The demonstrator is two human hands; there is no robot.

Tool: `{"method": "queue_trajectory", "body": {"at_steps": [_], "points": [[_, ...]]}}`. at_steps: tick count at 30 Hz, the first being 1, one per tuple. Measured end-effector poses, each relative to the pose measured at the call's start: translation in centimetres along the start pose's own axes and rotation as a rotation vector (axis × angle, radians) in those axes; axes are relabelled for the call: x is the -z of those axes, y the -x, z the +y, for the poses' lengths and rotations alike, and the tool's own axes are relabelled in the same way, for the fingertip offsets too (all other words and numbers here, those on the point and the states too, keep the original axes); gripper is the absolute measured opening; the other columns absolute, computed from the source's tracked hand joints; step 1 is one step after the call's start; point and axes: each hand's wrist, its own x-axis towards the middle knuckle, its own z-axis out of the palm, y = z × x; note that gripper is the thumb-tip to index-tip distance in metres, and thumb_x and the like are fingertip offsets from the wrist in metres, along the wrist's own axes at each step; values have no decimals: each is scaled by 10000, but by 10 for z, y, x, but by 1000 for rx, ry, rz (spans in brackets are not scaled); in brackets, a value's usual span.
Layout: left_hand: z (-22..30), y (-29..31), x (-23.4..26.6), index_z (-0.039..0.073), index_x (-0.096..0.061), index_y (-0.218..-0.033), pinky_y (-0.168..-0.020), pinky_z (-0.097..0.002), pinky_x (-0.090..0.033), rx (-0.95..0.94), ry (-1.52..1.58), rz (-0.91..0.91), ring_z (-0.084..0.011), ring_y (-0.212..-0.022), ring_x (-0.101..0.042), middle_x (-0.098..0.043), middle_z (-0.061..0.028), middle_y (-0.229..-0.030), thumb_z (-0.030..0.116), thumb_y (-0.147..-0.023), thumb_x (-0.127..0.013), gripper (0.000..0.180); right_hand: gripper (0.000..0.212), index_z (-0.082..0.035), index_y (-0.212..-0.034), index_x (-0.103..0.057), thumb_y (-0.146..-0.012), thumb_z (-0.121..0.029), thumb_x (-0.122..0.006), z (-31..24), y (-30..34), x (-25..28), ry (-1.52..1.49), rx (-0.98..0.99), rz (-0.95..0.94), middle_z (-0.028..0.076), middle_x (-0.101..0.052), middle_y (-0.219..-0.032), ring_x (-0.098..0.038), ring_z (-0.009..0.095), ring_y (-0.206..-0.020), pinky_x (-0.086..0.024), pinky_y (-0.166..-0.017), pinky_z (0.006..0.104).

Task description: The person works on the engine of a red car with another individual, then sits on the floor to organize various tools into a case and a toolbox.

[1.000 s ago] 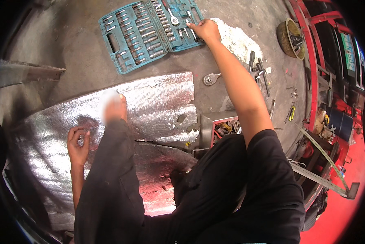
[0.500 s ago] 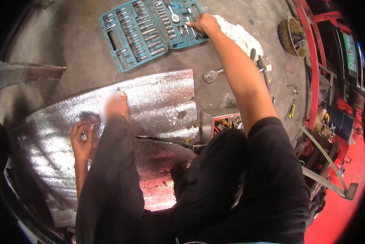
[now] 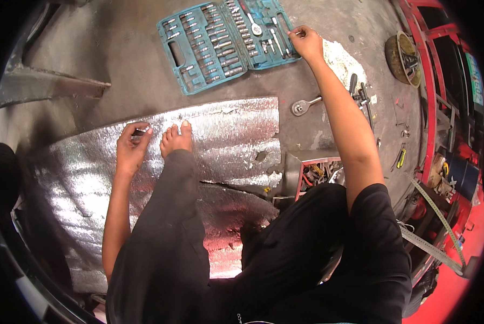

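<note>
At the upper right edge of the open teal socket set case (image 3: 181,70), my right hand (image 3: 308,46) has its fingers closed in a pinch. Something small and metallic seems to be in the pinch, too small to name. A ratchet (image 3: 254,24) with a red handle lies in the case near this hand, and rows of sockets (image 3: 220,43) fill the compartments. My left hand (image 3: 131,151) is over the silver foil sheet (image 3: 231,129), beside my bare foot (image 3: 177,139). Its fingers are loosely bent, with the thumb apart from them; I see nothing held.
A second ratchet (image 3: 301,107) lies on the concrete floor. Black-handled tools (image 3: 355,89) rest beside a whitish cloth (image 3: 342,62). An open metal box (image 3: 312,167) of parts stands near my right knee. Farther right are a round basin (image 3: 396,59), a yellow-green cutter (image 3: 401,157) and a red frame (image 3: 430,97).
My right hand has drawn back from inside the case to its right edge. My left hand has moved forward, level with my foot. The view has shifted, so the scene sits farther right.
</note>
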Motion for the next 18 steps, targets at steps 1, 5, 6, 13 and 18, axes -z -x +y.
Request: {"method": "queue_trajectory", "body": {"at_steps": [1,5,6,13,18], "points": [[1,-6,-6,56,-661,-1044,-742,-252,-475,10,36,-18,-88,-862,-590,-644,-9,-958,187,-907,-702,194,333,-113,-1002,-717,-766,-348,-740,-1,-5,7,18,-28,69,118,-731,-919,-685,291,-951,-523,-847,395],[7,-30,-24,55,-636,-1148,-797,-266,-489,-13,40,-78,-119,-919,-602,-650,-56,-1036,273,-895,-717,343,438,-92,-1029,-696,-750,-424,-751,28,-8,0,-2,-278,-14,156,-711,-1050,-659,311,-1040,-505,-900,388],[6,-38,-29,49,-633,-1153,-801,-271,-490,-9,44,-94,-127,-923,-605,-651,-62,-1039,288,-891,-716,364,449,-80,-1035,-687,-761,-430,-745,35,-2,-6,14,-237,0,158,-708,-1063,-654,311,-1054,-500,-910,388],[15,-120,-45,10,-606,-1192,-833,-308,-497,40,-42,-114,-187,-948,-627,-654,-104,-1059,393,-864,-711,515,451,-95,-1115,-687,-771,-382,-739,18,17,-3,212,-254,-38,160,-698,-1108,-666,305,-1048,-501,-931,395],[17,-150,-69,-6,-569,-1239,-886,-333,-490,35,-96,-129,-238,-985,-640,-668,-143,-1046,496,-844,-688,650,438,-67,-1128,-679,-769,-306,-758,24,46,9,213,-142,-90,170,-718,-1007,-674,324,-992,-513,-883,405]]}}
